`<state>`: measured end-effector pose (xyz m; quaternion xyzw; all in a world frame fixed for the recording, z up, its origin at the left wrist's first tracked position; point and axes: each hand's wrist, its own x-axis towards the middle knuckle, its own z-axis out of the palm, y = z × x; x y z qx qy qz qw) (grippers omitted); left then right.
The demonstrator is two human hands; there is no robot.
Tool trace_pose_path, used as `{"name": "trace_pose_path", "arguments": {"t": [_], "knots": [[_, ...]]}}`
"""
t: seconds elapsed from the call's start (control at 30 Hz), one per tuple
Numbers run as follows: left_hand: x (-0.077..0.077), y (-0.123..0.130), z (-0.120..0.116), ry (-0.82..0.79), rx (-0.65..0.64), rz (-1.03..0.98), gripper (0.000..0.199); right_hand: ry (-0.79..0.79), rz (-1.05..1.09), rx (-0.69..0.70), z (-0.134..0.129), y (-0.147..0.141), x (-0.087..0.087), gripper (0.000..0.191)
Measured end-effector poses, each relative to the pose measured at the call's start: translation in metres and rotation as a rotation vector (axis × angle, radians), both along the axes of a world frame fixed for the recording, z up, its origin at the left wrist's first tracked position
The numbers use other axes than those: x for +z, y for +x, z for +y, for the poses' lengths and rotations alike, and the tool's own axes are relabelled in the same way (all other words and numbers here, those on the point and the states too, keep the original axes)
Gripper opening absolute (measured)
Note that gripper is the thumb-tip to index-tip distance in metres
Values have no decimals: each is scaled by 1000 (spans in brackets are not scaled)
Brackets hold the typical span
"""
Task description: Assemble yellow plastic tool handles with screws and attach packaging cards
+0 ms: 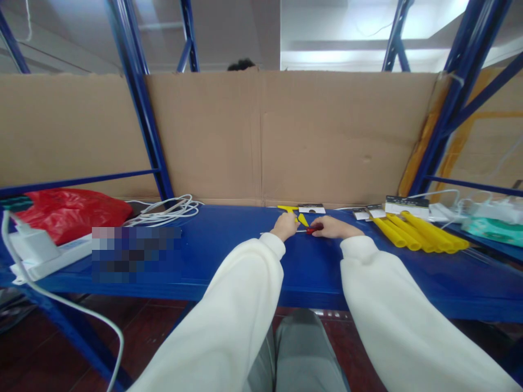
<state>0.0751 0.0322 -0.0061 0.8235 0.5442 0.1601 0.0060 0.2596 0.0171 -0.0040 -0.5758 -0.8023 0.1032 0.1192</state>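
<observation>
My left hand (286, 226) is closed around the stem of a yellow T-shaped piece (288, 208), whose flat bar shows above the fingers. My right hand (328, 226) grips a small red-handled tool (312, 230), which looks like a screwdriver. Its thin metal shaft points left toward my left hand. Between the hands, a smaller yellow piece (303, 219) shows; I cannot tell whether it joins the T-shaped one. Just behind lies a black-and-white card label (311, 208). The fingertips are small and partly hidden.
Several yellow tubes (412, 233) with card labels (407, 207) lie right on the blue table (229, 239). Left are a red plastic bag (77, 212), coiled white cable (174, 211), a power strip (65, 258) and a blurred patch. Cardboard (212, 136) stands behind, between blue posts.
</observation>
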Motion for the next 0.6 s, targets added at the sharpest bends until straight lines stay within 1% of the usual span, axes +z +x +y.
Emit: {"name": "trace_pose_path", "arguments": {"t": [0.13,0.27,0.4,0.6], "knots": [[-2,-1,1,7,-35,0,35,-3,3,-2,1,0,-1,31],[-3,-3,2,12,-28,9,41,5,-15,-1,2,0,-1,33],[-2,-3,3,8,-36,28,40,19,-34,-4,-1,-2,0,32],[-2,-3,5,6,-42,35,39,29,-32,-46,-6,-3,4,29]]}}
